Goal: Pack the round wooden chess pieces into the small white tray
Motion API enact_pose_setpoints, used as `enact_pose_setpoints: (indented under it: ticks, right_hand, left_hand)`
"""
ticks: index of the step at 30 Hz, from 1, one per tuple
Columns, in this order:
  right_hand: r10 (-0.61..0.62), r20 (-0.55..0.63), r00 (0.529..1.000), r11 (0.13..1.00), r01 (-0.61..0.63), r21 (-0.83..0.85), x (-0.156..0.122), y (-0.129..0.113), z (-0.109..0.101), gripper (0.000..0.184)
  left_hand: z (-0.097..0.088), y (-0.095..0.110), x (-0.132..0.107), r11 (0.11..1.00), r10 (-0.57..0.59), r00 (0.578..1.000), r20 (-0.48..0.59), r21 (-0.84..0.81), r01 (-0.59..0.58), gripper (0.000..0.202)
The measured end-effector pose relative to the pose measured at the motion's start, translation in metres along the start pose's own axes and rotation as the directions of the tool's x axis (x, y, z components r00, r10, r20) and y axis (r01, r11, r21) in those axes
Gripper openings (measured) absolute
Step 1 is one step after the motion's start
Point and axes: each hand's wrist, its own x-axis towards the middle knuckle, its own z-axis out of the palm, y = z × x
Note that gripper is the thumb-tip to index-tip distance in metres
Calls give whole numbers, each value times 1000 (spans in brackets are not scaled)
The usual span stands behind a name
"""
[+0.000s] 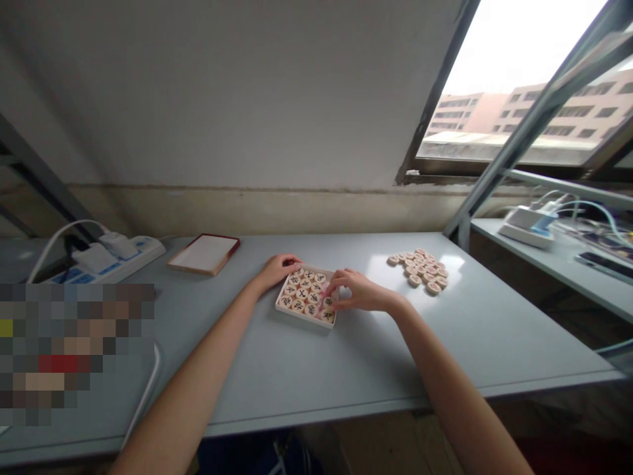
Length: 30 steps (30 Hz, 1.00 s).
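A shallow white box (pixel 305 318) sits on the desk in the middle of the head view, slightly turned. Rows of round wooden Chinese chess pieces (pixel 302 293) with dark characters lie in it, and a pinkish strip (pixel 323 295) shows near its right side. My left hand (pixel 277 271) grips the box's far left corner with curled fingers. Over the right side of the box, my right hand (pixel 357 290) has its fingers bent at a Chinese chess piece (pixel 328 302) in the right column; the fingertips partly cover that column.
Several loose Chinese chess pieces (pixel 422 267) with reddish marks are grouped at the right. The box lid (pixel 205 254) lies at the back left. Power strips stand at left (pixel 115 256) and right (pixel 527 225), with cables. A blurred-out area (pixel 74 349) covers the left front.
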Motion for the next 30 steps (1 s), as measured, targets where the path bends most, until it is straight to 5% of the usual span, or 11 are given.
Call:
enact_pose_setpoints:
  ticks: [5, 11, 15, 18, 23, 30]
  right_hand:
    - [-4, -43, 999, 995, 8, 95, 2, 2, -1, 23]
    - [186, -246, 951, 960, -122, 253, -2, 22, -12, 21]
    - [395, -384, 835, 903, -430, -8, -16, 45, -19, 19]
    - [405, -550, 730, 768, -598, -230, -22, 61, -21, 21]
    - [484, -685, 544, 651, -747, -133, -24, 81, -20, 33]
    - [546, -678, 492, 529, -830, -177, -33, 83, -27, 36]
  left_hand:
    - [0, -2, 2, 1000, 6, 1000, 3, -8, -6, 31]
    - [1, -2, 1, 1000, -14, 1000, -4, -19, 14, 31]
    - [1, 0, 0, 999, -33, 999, -13, -25, 33, 32]
    - [1, -2, 1, 999, -33, 999, -17, -21, 33, 32]
    - [2, -7, 3, 1000, -19, 1000, -21, -12, 19, 32]
    - [3, -7, 3, 1000, -24, 999, -41, -13, 24, 31]
